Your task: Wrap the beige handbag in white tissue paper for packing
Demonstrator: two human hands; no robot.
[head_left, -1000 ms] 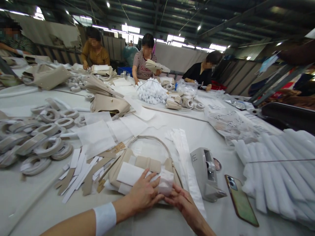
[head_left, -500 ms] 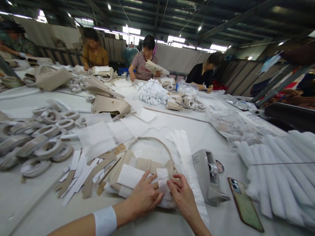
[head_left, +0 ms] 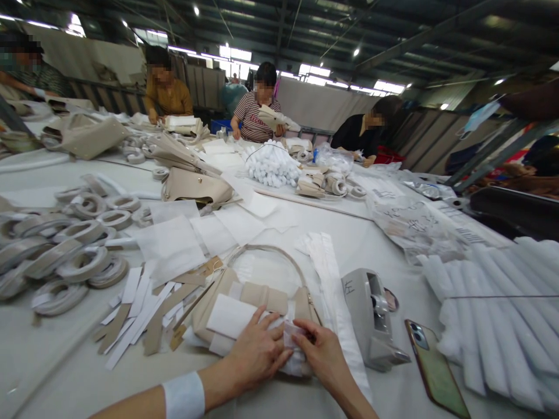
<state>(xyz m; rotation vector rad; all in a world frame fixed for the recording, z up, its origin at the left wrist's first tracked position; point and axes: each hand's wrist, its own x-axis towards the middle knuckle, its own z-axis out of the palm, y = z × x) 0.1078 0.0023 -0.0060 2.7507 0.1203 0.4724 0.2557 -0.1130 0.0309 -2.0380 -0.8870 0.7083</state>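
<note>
A beige handbag (head_left: 262, 298) with a curved handle lies flat on the white table in front of me, partly covered by white wrapping paper (head_left: 230, 317). My left hand (head_left: 257, 349) rests on the bag's lower edge, fingers pressed down on the paper. My right hand (head_left: 321, 355) pinches a small piece of white paper (head_left: 292, 336) at the bag's right corner, touching my left fingertips. A white band is round my left wrist.
Beige and white card strips (head_left: 144, 302) lie left of the bag, coiled straps (head_left: 82, 256) further left. A grey tape dispenser (head_left: 371, 317) and a phone (head_left: 437, 366) sit right, white paper rolls (head_left: 493, 297) beyond. Several people work at the table's far side.
The upright strip of white paper held half a second ago has been folded down onto the bag's right corner. Both hands have drawn closer together over it.
</note>
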